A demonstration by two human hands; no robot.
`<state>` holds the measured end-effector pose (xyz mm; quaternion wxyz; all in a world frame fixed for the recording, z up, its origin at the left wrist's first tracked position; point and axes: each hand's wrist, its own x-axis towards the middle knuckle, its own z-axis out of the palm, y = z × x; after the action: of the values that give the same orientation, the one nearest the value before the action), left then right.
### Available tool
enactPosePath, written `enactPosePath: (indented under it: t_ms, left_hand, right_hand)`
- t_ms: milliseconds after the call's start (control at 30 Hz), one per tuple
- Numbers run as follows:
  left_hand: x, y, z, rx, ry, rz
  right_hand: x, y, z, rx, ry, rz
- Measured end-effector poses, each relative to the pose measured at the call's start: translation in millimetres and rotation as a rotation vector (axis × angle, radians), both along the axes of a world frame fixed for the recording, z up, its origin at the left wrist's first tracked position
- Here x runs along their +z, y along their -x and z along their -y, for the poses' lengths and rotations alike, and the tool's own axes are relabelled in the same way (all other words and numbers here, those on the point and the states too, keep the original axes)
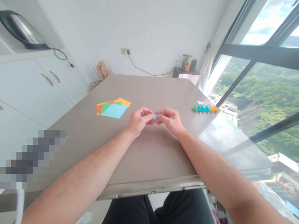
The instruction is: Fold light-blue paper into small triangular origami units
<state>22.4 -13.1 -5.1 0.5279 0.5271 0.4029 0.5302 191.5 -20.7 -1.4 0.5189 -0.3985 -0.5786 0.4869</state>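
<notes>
Between my two hands, just above the table, is a small folded piece of light blue paper (pixel 155 117). My left hand (pixel 140 119) pinches its left side between thumb and fingers. On the other side my right hand (pixel 170 119) grips it the same way. Most of the paper is hidden behind the fingertips, so its exact shape does not show. To the left lies a fanned pile of coloured paper sheets (pixel 114 111), light blue on top, with green, orange and yellow beneath. Over on the right stands a row of several small folded paper pieces (pixel 205 108) in green, blue and orange.
The brown-grey table (pixel 149 90) stretches toward the white wall. At its far right end a small cabinet (pixel 186 74) bears bottles and a dark appliance. A window (pixel 257 77) borders the right side. White cupboards (pixel 35 81) stand on the left.
</notes>
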Motion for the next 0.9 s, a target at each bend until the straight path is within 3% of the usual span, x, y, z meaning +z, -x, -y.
enactPosePath:
  t_ms: [433, 900]
  left_hand:
    - [-12.1, 1, -6, 0.124, -0.236, -0.216]
    - [-13.2, 3, -8, 0.097, -0.235, -0.205]
  right_hand:
    - [-4.4, 2, -6, -0.075, -0.001, 0.053]
    - [-4.8, 1, -6, -0.026, 0.009, -0.003]
